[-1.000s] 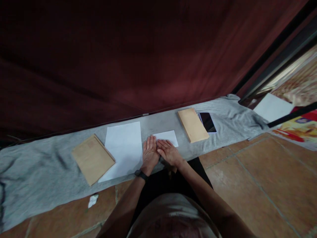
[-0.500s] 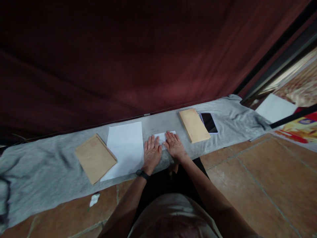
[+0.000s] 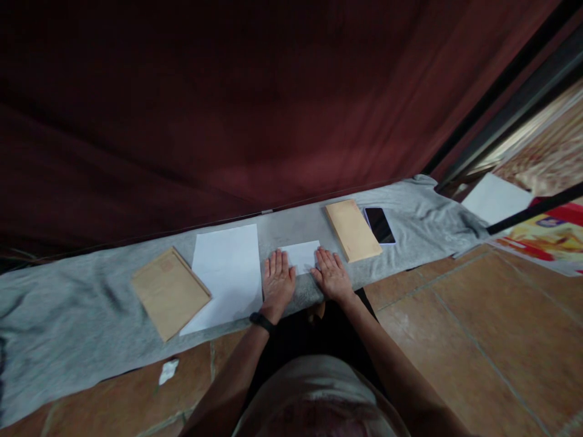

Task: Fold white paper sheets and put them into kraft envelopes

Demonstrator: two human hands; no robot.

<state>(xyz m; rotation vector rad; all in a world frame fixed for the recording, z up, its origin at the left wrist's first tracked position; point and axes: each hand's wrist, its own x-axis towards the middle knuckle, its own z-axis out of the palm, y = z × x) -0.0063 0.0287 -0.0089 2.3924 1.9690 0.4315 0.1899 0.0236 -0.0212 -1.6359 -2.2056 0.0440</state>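
Note:
A small white folded-looking paper (image 3: 302, 256) lies flat on the grey cloth. My left hand (image 3: 278, 280), a dark band on its wrist, rests flat over the paper's left end with fingers stretched out. Flat at the right end, my right hand (image 3: 333, 275) has its fingers spread and touches the paper's edge. Left of my left hand lies a large white sheet (image 3: 228, 267). One stack of brown envelopes (image 3: 170, 294) overlaps that sheet's lower left side. Another stack of brown envelopes (image 3: 353, 230) sits just beyond my right hand.
A phone (image 3: 379, 226) lies beside the right envelope stack. The grey cloth (image 3: 82, 315) covers a long narrow surface against a dark red curtain (image 3: 255, 109). Tiled floor (image 3: 437, 340) lies below, with a white scrap (image 3: 168, 371) on it. Dark bars stand at right.
My right hand has slid right across the small paper, uncovering its middle. My left hand has stayed at the left end. The camera view has shifted slightly.

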